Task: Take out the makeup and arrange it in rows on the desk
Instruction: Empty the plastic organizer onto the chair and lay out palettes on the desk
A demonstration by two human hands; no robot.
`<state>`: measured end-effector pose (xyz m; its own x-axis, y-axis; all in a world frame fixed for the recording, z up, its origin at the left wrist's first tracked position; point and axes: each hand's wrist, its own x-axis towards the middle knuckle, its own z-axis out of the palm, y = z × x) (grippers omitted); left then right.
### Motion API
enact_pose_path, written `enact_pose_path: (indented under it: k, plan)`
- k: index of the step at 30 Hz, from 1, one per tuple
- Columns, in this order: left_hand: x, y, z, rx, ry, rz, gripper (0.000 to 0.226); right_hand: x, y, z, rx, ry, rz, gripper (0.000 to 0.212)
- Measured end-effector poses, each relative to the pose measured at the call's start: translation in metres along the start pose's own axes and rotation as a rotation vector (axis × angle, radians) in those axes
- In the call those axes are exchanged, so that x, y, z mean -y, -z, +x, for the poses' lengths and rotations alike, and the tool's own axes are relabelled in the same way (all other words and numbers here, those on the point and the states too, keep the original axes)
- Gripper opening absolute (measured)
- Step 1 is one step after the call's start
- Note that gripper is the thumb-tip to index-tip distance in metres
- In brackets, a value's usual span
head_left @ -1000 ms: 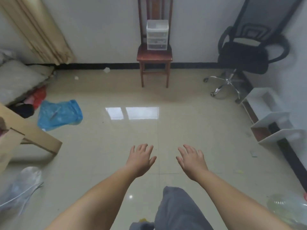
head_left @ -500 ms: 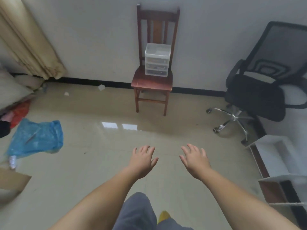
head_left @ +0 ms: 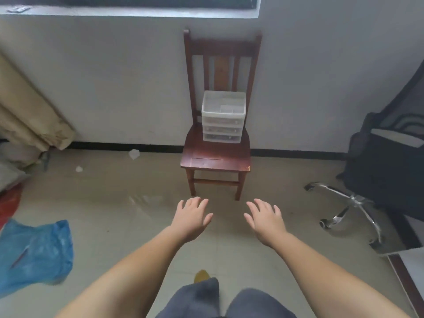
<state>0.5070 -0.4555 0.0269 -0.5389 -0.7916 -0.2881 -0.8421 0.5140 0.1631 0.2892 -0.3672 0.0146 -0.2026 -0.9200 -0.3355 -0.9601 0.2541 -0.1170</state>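
Note:
A small white plastic drawer box (head_left: 222,117) with three drawers and an open top tray stands at the back of a dark red wooden chair (head_left: 214,158) against the wall. What is in the drawers is too small to make out. My left hand (head_left: 191,218) and my right hand (head_left: 266,220) are stretched out in front of me, palms down, fingers apart, holding nothing. Both hang over the floor, short of the chair's front legs. No desk is in view.
A black office chair (head_left: 387,175) with a chrome wheeled base stands to the right. A blue plastic bag (head_left: 34,253) lies on the tiled floor at left, beige curtains (head_left: 29,115) hang beyond it. A white shelf edge (head_left: 410,265) sits at lower right.
The view has moved forward and tilted up: the wooden chair with the drawer box is much nearer and larger. Both hands stay outstretched and empty.

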Motion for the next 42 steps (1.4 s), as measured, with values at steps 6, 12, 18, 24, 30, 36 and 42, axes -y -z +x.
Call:
enact_pose_path:
  k: [6,12,18,24,30,36,42]
  plan:
    - [0.034,0.048,0.121,0.001,-0.04,0.008,0.054,0.01,0.042,0.117,0.021,0.02,0.024,0.049]
    - [0.063,0.077,0.27,-0.014,-0.032,-0.013,0.053,-0.012,0.066,0.267,0.043,0.017,0.052,0.049]
    - [0.082,0.101,0.389,-0.029,0.004,-0.073,0.055,-0.017,0.092,0.395,0.103,0.037,0.118,0.047]
    - [0.105,0.091,0.478,-0.014,-0.069,-0.055,0.062,0.008,0.083,0.501,0.16,-0.368,0.905,0.043]
    - [0.137,0.06,0.517,0.033,-0.205,0.131,0.074,0.032,0.067,0.573,-0.05,-1.024,2.121,0.034]
    - [0.145,0.056,0.52,0.003,-0.272,0.198,0.078,0.033,0.057,0.582,-0.136,-1.114,2.387,0.031]
    - [0.139,0.06,0.517,0.046,-0.263,0.219,0.076,0.032,0.049,0.58,-0.191,-1.085,2.437,0.039]
